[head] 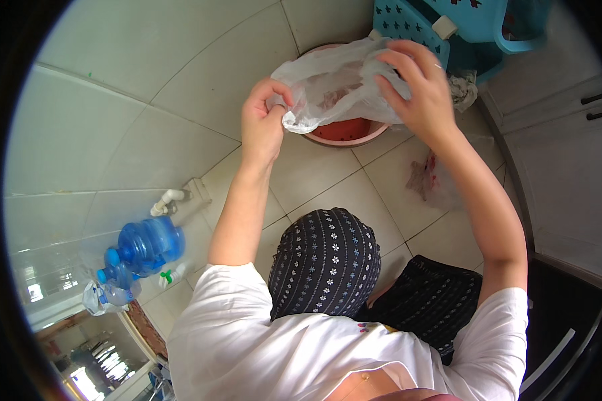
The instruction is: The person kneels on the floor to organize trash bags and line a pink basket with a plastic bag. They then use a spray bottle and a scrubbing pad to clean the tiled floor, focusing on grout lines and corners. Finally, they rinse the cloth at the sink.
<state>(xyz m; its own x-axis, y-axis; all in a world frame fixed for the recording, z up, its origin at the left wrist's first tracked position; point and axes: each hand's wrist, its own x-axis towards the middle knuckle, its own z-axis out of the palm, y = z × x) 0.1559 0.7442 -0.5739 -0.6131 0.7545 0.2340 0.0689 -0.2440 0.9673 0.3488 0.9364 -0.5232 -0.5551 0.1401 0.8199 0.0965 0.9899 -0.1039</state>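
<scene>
A thin translucent plastic bag (338, 75) is spread between my two hands over a round pink basin (376, 134) on the tiled floor. My left hand (267, 118) pinches the bag's bunched edge between thumb and fingers. My right hand (419, 85) is at the bag's other side, fingers spread and curved, slightly blurred; some fingertips are at or behind the film, and whether they grip it cannot be told. Through and below the bag the basin's reddish inside shows small dark specks. The bag hides most of the basin.
Blue plastic baskets (411, 30) stand behind the basin, with a crumpled plastic bag (463, 90) beside them. Another clear bag with red marks (431, 175) lies on the floor at right. White cabinets (557, 150) line the right. Large blue water bottles (150, 245) and a white pipe (168, 200) are at left.
</scene>
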